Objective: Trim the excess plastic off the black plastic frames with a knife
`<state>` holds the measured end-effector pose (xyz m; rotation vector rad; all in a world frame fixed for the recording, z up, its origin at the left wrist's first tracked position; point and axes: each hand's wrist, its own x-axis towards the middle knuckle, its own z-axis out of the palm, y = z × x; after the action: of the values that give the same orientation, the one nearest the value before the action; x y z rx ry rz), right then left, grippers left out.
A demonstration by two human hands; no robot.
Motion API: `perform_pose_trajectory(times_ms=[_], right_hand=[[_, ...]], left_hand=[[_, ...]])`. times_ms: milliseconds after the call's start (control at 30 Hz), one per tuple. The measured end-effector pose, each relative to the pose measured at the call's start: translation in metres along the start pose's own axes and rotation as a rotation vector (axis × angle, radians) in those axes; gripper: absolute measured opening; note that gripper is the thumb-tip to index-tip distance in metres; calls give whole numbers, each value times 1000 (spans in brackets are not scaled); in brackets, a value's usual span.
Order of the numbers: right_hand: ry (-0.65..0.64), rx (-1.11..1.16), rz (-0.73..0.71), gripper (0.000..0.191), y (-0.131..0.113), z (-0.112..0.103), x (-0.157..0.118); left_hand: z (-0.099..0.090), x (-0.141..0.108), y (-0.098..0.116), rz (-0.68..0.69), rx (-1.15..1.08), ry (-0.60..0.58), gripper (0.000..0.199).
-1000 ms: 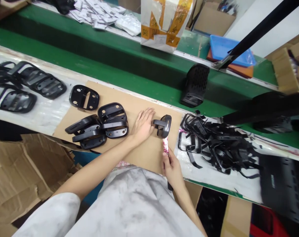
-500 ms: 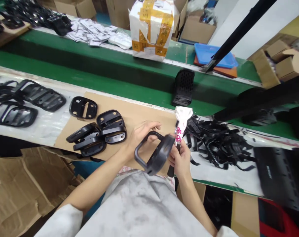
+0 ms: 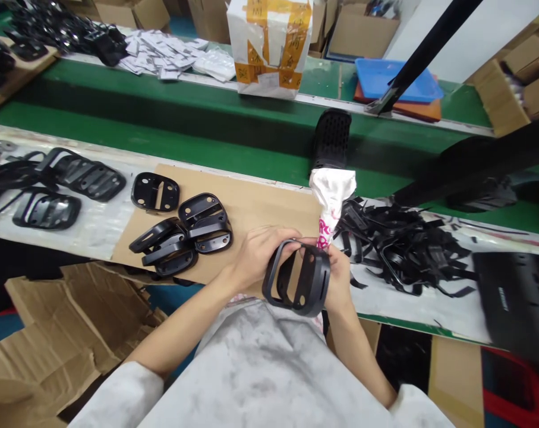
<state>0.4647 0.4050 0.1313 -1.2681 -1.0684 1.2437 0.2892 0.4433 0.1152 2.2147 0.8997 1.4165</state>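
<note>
The left hand point(image 3: 262, 252) has its grip pinching the upper edge of the black frame point(image 3: 318, 288), turned since half a second ago so cardboard point(image 3: 251, 199) shows through its opening; the right hand's point(image 3: 339, 276) grip still wraps the white-covered tool point(image 3: 332, 205).

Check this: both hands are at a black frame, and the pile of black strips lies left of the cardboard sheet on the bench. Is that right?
Not quite: the head view shows the pile of black strips right of that cardboard sheet. The left hand and right hand are at a black frame.
</note>
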Motion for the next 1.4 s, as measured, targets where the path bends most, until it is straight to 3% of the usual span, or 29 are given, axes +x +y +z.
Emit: perform_pose_trajectory(times_ms=[200,367,533,733,833,967,1167,1267,1400], right_hand=[[90,-50,8,27,3,-2,3],[53,-33,-12,22,1,7,-5],[66,-99,-32,26,6,9,-13],[36,-249,-245,13,16,7,-15],[20,-120,-150,17,16,15,-16],[23,15,9,31,10,23,-16],[9,127,144,37,6,18,-10],[-11,269,265,45,10,14,-7],[15,352,288,47,17,11,-5]], left_hand=[[0,-12,1,-124,-4,-53,22],[-4,-14,3,-169,-22,-30,15],[-4,-15,3,-90,8,-55,8],[-8,-11,2,-11,88,-49,12],[-10,-11,4,-24,106,-30,18],[-10,-13,7,-178,72,-38,23],[-14,-2,9,-467,-134,-198,26],[-17,2,10,-619,-387,-221,30],[-18,2,12,-833,-783,-170,36]])
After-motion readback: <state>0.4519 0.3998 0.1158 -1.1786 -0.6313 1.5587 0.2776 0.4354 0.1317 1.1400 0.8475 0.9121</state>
